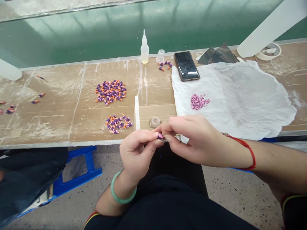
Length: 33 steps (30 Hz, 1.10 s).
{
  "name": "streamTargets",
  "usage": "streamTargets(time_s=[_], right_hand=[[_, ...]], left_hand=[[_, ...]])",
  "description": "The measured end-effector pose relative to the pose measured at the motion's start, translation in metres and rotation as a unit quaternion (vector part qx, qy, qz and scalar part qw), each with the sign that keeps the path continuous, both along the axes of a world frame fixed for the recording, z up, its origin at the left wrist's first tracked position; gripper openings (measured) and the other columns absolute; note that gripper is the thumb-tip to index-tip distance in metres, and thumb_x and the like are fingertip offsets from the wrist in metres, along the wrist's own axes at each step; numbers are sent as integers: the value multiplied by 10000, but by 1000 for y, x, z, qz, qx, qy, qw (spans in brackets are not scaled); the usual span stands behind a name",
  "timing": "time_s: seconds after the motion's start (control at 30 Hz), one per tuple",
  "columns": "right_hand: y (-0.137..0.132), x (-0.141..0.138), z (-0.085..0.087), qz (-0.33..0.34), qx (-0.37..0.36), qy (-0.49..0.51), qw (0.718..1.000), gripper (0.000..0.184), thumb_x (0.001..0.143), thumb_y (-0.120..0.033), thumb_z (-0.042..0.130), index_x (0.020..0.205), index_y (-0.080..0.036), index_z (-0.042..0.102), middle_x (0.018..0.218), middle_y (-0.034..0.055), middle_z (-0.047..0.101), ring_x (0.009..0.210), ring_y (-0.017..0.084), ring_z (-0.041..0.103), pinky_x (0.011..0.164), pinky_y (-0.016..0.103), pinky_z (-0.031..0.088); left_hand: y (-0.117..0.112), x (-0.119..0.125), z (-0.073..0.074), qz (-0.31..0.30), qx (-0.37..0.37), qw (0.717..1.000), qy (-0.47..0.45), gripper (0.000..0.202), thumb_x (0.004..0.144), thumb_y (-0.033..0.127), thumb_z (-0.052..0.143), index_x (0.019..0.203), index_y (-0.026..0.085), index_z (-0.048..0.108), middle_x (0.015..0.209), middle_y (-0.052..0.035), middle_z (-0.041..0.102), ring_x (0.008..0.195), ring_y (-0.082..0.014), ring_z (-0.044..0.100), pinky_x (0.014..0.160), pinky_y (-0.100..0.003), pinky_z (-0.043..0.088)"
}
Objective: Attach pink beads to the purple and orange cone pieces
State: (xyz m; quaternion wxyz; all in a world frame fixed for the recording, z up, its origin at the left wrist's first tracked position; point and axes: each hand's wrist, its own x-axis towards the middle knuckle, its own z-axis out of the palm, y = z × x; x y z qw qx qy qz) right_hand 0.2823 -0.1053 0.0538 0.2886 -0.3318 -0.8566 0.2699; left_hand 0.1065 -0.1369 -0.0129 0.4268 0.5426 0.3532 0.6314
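Between thumb and forefinger, my left hand (136, 153) pinches a tiny purple-and-pink figure (160, 136) just over the table's front edge. My right hand (192, 137) meets it from the right, its thumb and fingertips closed at the figure; whether a small bead is in them I cannot make out. Just behind the hands sits a small clear round dish (155, 122) on a cardboard piece (153, 110). To the left lie a smaller heap of purple, orange and pink figures (118, 123) and a larger heap (110, 91). Small pink beads (199, 102) are piled on white paper (230, 95).
A dropper bottle (144, 51), a clear cup (161, 56), a few more figures (165, 65) and a phone (186, 65) line the back. Dark sheets (218, 56) and a tape roll (268, 52) stand farther right. A person in dark clothes sits at left by a blue stool (81, 169).
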Motion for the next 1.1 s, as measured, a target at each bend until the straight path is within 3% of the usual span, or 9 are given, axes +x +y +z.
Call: streamTargets(time_s=[0.1,0.2,0.33,0.43,0.53,0.67,0.73,0.87,1.1], right_hand=[[2,4,-3,-4,-32,-6,999,165,957,-130,479,835,-205,560,741,-3,676,607,114,613,554,230,460],[5,15,-4,-57,-89,26,994,136,970,-177,510,964,-207,643,935,36,766,803,165,730,687,273,572],[6,41,-12,-179,-147,93,968,147,986,-290,553,969,-258,696,1037,39,784,948,220,757,822,365,644],[5,60,-25,-217,-193,86,953,218,970,-438,593,936,-270,729,984,41,793,907,237,767,790,386,667],[4,71,-38,-247,-230,83,938,324,935,-558,615,940,-262,747,992,66,793,913,261,768,796,418,673],[4,75,-45,-278,-257,94,921,371,886,-595,655,916,-237,752,987,103,786,923,281,760,821,454,664],[5,75,-47,-279,-263,100,918,372,873,-590,671,899,-227,747,971,112,783,918,284,757,822,461,661],[4,80,-50,-272,-272,123,915,382,870,-590,683,897,-212,733,947,122,775,906,282,754,838,469,658],[0,89,-49,-314,-276,121,900,411,864,-613,673,921,-210,730,983,135,769,962,303,746,896,510,625]], left_hand=[[0,-1,-1,-8,-41,999,-15,165,827,136,826,948,248,812,841,-10,792,705,-120,752,650,-181,622],[2,-8,0,0,-87,996,8,164,808,147,837,942,236,805,856,-14,799,717,-128,762,658,-177,624],[15,-37,2,14,-103,981,161,94,807,153,796,891,193,784,804,-28,789,656,-138,734,620,-206,601],[32,-69,3,21,-73,943,323,47,820,162,731,820,188,770,742,-30,752,636,-146,677,597,-243,546],[54,-100,4,54,-46,902,426,61,793,236,754,830,193,775,790,-47,735,702,-167,639,655,-283,513],[97,-125,4,196,-109,853,470,149,811,299,702,863,171,759,850,-59,742,739,-177,631,717,-295,505],[119,-130,6,245,-174,819,488,149,832,277,658,843,152,739,847,-62,750,765,-183,651,759,-292,505],[148,-127,10,236,-238,779,529,122,780,240,702,841,134,706,872,-71,760,854,-212,685,819,-288,506],[152,-116,15,194,-229,738,605,223,768,143,644,982,136,707,939,-94,770,941,-262,706,891,-348,505]])
